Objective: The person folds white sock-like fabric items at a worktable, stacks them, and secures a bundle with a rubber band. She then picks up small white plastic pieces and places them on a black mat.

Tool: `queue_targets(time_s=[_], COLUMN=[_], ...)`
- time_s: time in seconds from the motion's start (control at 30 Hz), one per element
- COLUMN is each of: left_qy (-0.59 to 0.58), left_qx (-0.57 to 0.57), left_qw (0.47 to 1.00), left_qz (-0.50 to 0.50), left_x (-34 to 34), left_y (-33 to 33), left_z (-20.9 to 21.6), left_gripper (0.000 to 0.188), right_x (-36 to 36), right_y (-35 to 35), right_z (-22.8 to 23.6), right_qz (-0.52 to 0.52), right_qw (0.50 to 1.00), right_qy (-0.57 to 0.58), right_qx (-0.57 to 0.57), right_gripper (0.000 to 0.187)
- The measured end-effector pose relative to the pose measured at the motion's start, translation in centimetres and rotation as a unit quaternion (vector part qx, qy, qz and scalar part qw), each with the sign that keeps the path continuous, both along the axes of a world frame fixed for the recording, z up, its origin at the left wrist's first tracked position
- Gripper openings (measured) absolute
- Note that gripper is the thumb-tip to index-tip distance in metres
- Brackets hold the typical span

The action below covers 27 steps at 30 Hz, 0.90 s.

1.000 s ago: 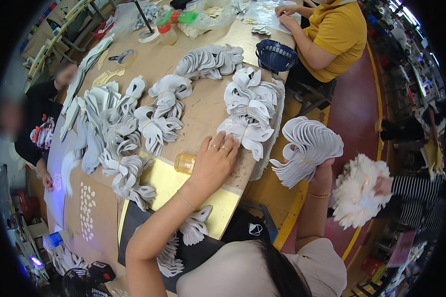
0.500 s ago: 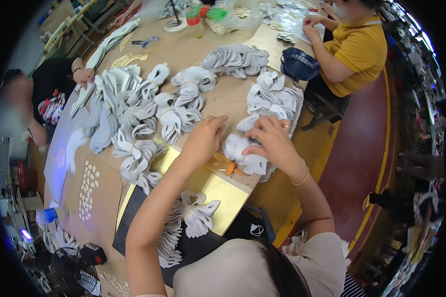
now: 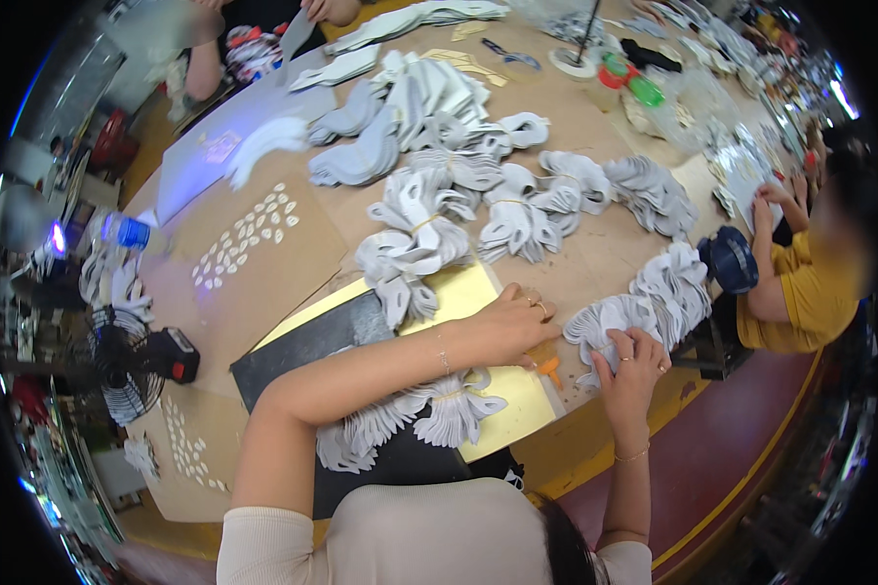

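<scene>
My right hand (image 3: 636,369) has its thumb and fingers closed on a bundle of grey-white cut fabric pieces (image 3: 605,317) at the table's right edge. My left hand (image 3: 509,327) is over the edge of the yellow board (image 3: 509,395), thumb and fingers apart. Just beneath it lies a glue bottle with an orange nozzle (image 3: 549,370), its body mostly hidden by the hand. Near my left forearm, a fanned bundle of the same pieces (image 3: 458,409) rests on the boards.
Stacked bundles (image 3: 419,224) cover the table's middle. Small white cutouts (image 3: 244,239) lie on brown card at left, near a black fan (image 3: 127,366). A co-worker in yellow (image 3: 785,312) sits at right beside a dark blue container (image 3: 729,260). Scissors (image 3: 512,56) lie at the far side.
The view has turned, shifting the scene. My left hand has come down to the glue bottle. My right hand has brought its fabric bundle against the pile at the right.
</scene>
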<state>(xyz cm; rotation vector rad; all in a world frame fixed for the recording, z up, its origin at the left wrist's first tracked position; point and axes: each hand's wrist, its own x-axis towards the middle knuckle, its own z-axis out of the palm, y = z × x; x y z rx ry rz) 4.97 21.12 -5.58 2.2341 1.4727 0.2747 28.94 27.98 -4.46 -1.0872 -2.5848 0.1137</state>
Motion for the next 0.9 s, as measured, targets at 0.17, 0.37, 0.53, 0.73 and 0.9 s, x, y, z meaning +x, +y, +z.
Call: queue_targets(time_s=[0.17,0.37,0.53,0.73,0.9], left_qy=[0.013,-0.085,-0.26,-0.422,-0.411], left_qx=[0.024,0.06,0.192,0.155,0.118], left_qw=[1.0,0.992,0.854,0.738,0.746], left_qz=[-0.013,0.075,0.408,0.503,0.51], left_x=[-1.9,-4.5,-14.1,-18.9,-20.6], left_y=[-1.0,-4.8,-7.1,-8.4,-8.6], left_z=[-0.3,5.3,6.5,2.7,-0.1], left_gripper=[0.06,0.039,0.027,0.029,0.032], right_x=[-0.6,-5.6,-17.4,-26.7,-22.1], right_y=[-0.3,-0.6,-3.1,-3.3,-3.5], right_z=[0.4,3.4,4.4,3.0,-0.5], right_qz=[-0.024,0.06,0.157,0.062,0.11], right_qw=[0.999,0.99,0.962,0.955,0.921], right_qy=[-0.037,0.114,0.158,0.085,0.192], right_qx=[-0.005,-0.058,-0.158,-0.278,-0.32], right_gripper=[0.042,0.041,0.038,0.056,0.055])
